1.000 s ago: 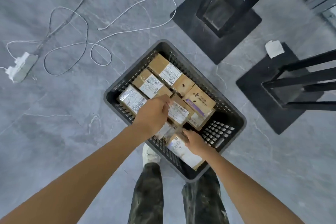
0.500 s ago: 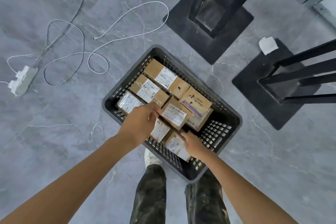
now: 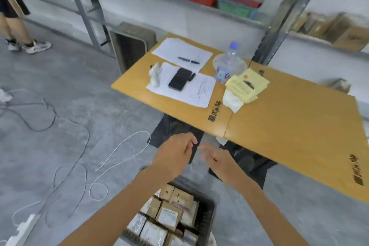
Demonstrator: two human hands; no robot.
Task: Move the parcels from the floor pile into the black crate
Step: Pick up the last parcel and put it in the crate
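Observation:
The black crate (image 3: 209,208) sits on the floor at the bottom centre, packed with several brown cardboard parcels (image 3: 168,215) bearing white labels. My left hand (image 3: 175,153) and my right hand (image 3: 216,161) are raised above and beyond the crate, close together and empty. The left fingers hang loosely curled; the right hand is blurred with its fingers relaxed. No floor pile of parcels is in view.
A wooden table (image 3: 279,126) stands just ahead with papers, a phone (image 3: 179,79), a pen, a water bottle (image 3: 226,66) and yellow sheets. Metal shelving behind holds baskets and boxes. White cables (image 3: 119,150) and a power strip lie left. Another person's legs (image 3: 14,28) stand far left.
The view has swung up from the crate to the table. Both hands have left the parcels and risen out of the crate, empty.

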